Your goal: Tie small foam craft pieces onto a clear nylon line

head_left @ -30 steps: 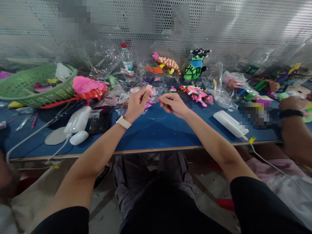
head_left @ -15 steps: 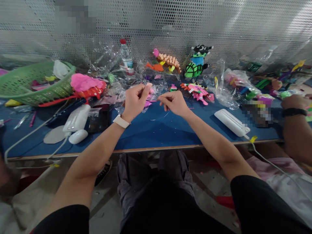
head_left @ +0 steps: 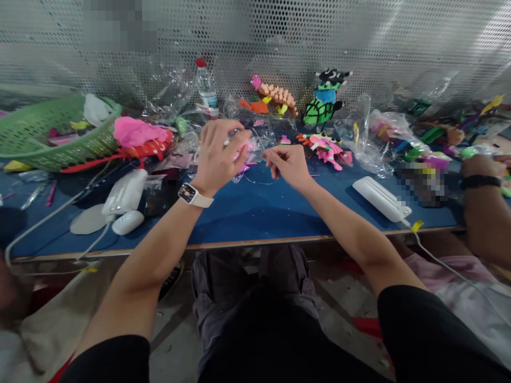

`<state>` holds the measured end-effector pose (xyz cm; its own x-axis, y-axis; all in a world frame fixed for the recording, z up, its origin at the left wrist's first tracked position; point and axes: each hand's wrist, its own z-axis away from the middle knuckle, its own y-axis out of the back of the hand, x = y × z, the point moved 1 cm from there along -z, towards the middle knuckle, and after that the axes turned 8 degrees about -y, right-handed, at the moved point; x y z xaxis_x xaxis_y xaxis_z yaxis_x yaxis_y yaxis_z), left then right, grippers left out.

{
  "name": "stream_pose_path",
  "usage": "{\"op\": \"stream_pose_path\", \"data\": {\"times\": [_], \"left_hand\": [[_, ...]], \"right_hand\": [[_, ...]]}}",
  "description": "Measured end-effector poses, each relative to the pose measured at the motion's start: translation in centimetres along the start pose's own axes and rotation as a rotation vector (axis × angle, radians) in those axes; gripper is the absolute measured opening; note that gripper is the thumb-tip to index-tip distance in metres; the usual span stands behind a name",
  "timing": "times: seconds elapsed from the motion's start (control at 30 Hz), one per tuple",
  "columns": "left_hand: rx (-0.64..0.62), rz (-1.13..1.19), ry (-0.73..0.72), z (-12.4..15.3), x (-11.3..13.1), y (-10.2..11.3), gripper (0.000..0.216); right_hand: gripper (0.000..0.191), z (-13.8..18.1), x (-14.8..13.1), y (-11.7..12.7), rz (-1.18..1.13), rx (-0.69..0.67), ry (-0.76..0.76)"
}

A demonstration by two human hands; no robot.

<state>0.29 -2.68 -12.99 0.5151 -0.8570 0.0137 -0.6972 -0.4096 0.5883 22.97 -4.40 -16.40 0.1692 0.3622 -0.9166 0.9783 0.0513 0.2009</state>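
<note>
A fine thread (head_left: 261, 184) curves over the blue table (head_left: 247, 223) between the left hand (head_left: 221, 154), grip loosely wide, and the right hand (head_left: 289, 164), pinched narrow, apparently on it; handling it calls for steadiness.

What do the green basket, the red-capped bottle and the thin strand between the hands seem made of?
Green basket: probably matte plastic, with evenly slotted walls. Red-capped bottle: likely clear, glossy plastic; see-through with glints. Thin strand: pale, perhaps nylon or wire; too fine to tell.

1 grn basket (head_left: 90, 149), 1 red-cap btl (head_left: 206, 90), 2 oblong wht boxes (head_left: 381, 199), 1 smartwatch (head_left: 194, 196), 1 blk wristband (head_left: 481, 182)
</note>
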Motion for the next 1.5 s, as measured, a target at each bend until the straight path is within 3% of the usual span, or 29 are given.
{"op": "stream_pose_path", "data": {"times": [0.07, 0.13, 0.3, 0.63, 0.9, 1.1, 1.33, 1.5], "left_hand": [[-0.106, -0.02, -0.114, 0.1, 0.9, -0.6, 0.024], [-0.152, 0.019, -0.12, 0.3, 1.6, -1.3, 0.027], [-0.113, 0.125, -0.016, 0.7, 1.7, -2.3, 0.027], [-0.1, 0.07, -0.058, 1.1, 0.4, -2.7, 0.04], [-0.103, 0.145, 0.149, 0.7, 1.8, -2.1, 0.04], [-0.056, 0.31, 0.205, 0.2, 1.9, -2.0, 0.039], [-0.042, 0.52, 0.212, 0.9, 1.4, -3.5, 0.043], [-0.023, 0.558, 0.201, 1.4, 0.9, -4.8, 0.059]], "right_hand": [[0.054, 0.1, -0.2, -0.1, -0.065, -0.023, -0.026], [0.062, 0.2, -0.5, -0.2, -0.08, -0.048, -0.035], [0.062, 0.3, -0.7, -0.4, -0.031, -0.06, -0.011], [0.063, 0.6, -0.4, -0.7, 0.018, 0.066, 0.163], [0.049, 0.7, -0.5, 0.0, 0.285, 0.156, 0.411], [0.039, 0.5, -0.2, 0.7, 0.429, 0.168, 0.528], [0.035, 0.2, 0.3, 0.5, 0.449, 0.155, 0.483], [0.032, 0.3, 0.4, 0.2, 0.422, 0.16, 0.49]]}}
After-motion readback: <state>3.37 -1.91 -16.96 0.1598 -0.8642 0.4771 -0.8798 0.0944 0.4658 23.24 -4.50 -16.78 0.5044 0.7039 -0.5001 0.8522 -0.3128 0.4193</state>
